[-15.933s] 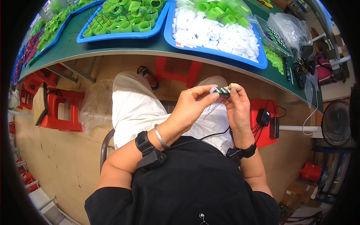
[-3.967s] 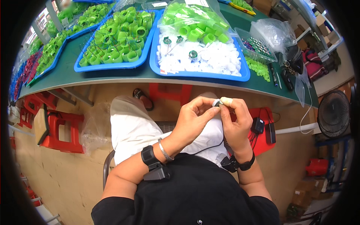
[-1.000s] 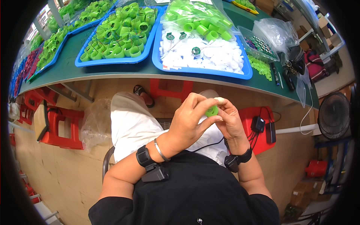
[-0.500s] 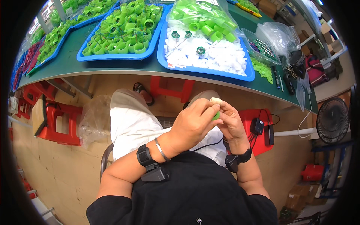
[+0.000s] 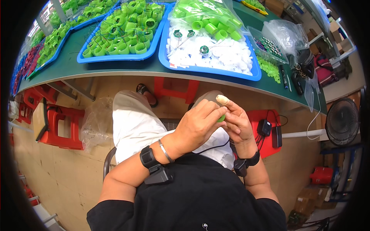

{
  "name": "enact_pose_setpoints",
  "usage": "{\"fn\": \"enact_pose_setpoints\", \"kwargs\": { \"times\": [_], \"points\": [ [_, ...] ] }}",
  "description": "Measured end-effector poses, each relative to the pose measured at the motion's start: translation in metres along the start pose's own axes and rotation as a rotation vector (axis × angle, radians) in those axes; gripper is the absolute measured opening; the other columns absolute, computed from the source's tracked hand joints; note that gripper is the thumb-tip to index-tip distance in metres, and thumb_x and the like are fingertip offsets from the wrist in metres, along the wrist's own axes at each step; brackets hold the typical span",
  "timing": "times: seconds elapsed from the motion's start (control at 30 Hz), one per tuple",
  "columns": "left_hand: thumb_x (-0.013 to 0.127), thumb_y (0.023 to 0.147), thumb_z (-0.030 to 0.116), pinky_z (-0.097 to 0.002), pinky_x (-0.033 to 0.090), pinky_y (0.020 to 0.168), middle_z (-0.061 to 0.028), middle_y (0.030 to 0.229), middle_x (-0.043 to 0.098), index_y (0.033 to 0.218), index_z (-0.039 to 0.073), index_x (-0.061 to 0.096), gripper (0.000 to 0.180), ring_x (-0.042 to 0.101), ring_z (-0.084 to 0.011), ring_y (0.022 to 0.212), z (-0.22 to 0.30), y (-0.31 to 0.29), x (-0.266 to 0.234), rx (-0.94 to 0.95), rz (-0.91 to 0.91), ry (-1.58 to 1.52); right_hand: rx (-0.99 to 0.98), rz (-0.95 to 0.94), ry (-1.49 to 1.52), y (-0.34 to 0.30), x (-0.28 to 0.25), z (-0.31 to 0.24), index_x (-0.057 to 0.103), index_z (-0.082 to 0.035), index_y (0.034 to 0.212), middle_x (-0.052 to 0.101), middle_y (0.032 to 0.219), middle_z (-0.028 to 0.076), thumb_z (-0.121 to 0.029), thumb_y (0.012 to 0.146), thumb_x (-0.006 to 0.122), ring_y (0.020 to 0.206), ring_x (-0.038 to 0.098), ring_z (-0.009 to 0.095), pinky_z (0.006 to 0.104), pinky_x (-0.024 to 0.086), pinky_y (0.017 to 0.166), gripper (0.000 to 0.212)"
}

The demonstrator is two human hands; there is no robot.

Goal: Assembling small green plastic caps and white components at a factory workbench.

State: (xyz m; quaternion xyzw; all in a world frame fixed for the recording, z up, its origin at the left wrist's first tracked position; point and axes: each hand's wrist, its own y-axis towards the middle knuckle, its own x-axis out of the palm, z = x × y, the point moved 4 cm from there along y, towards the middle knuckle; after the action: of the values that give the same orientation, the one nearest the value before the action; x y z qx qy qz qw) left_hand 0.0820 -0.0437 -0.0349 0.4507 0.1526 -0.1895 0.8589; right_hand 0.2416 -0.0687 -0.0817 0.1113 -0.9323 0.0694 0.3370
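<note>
Small green plastic piece (image 5: 221, 118), quantity one: held at the meeting point of both hands, mostly covered by fingers, only a narrow green part exposed; interior hidden.

Left hand (image 5: 200, 120): closed on the left side of the piece, fingers curled over it, back of hand uppermost. Silver bangle (image 5: 165, 151) at the wrist; black strap (image 5: 148, 158) behind it.

Right hand (image 5: 239, 124): gripping the piece from the right, fingertips against it; one finger in a pale wrap (image 5: 222, 100), extended past the piece and apart from it.

Below both hands: white trousers (image 5: 133, 123).

Beyond both hands, on the green tabletop (image 5: 150, 68): blue tray (image 5: 208, 71) of small white parts (image 5: 231, 61), with round green circuit board (image 5: 204, 49) on top and clear bag of green cups (image 5: 208, 19) at the far side.

Ahead and left of the left hand: second blue tray (image 5: 111, 59), filled with green cups and thin dark wires.

Ahead and right of the right hand: clear plastic box (image 5: 275, 57) of small boards; flat green bits (image 5: 269, 70) just beside it; dark pen (image 5: 284, 77) near these.

Right of the right hand, lower than the tabletop: red stool (image 5: 254, 117) bearing black boxes and cables; black fan (image 5: 342, 122) farther right.
</note>
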Motion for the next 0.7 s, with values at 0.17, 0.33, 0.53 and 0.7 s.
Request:
{"fn": "enact_pose_setpoints", "kwargs": {
  "times": [0.17,0.33,0.53,0.7],
  "points": [
    [0.076,0.072,0.004,-0.0348,0.050,0.066,-0.0113,0.089,0.058,0.110,0.002,0.060,0.041,0.058,-0.0274,0.079,-0.008,-0.002,0.002,0.019,0.031,-0.065,-0.057,-0.034,0.114,0.001,0.009,0.003,0.042,0.000,0.140,0.062,0.101,0.005,0.000,0.095,0.044,0.038,0.032,-0.003,0.0143,0.026,0.041,0.045],
    [0.074,0.075,0.001,-0.0305,0.048,0.064,-0.0109,0.093,0.058,0.112,0.003,0.060,0.039,0.058,-0.0223,0.076,-0.017,-0.006,0.002,-0.159,0.042,-0.232,0.036,-0.051,0.272,0.005,0.008,0.017,0.038,-0.002,0.142,0.062,0.107,0.011,-0.004,0.099,0.041,0.038,0.033,-0.003,0.0120,0.025,0.039,0.042],
    [0.074,0.076,0.000,-0.0285,0.049,0.065,-0.0096,0.096,0.056,0.114,0.004,0.060,0.041,0.057,-0.0202,0.077,-0.017,-0.003,-0.002,-0.223,0.120,-0.228,0.029,-0.051,0.109,0.013,0.010,0.015,0.047,-0.002,0.132,0.063,0.105,0.010,-0.013,0.098,0.052,0.045,0.041,-0.001,0.0130,0.032,0.043,0.037],
    [0.074,0.077,0.004,-0.0309,0.050,0.066,-0.0109,0.099,0.056,0.113,0.004,0.060,0.038,0.059,-0.0228,0.081,-0.016,-0.006,-0.001,-0.269,0.093,-0.239,-0.012,0.157,-0.120,0.007,0.014,0.009,0.052,-0.003,0.128,0.062,0.097,0.003,-0.014,0.095,0.058,0.056,0.048,0.002,0.0143,0.037,0.049,0.036]
  ]
}}
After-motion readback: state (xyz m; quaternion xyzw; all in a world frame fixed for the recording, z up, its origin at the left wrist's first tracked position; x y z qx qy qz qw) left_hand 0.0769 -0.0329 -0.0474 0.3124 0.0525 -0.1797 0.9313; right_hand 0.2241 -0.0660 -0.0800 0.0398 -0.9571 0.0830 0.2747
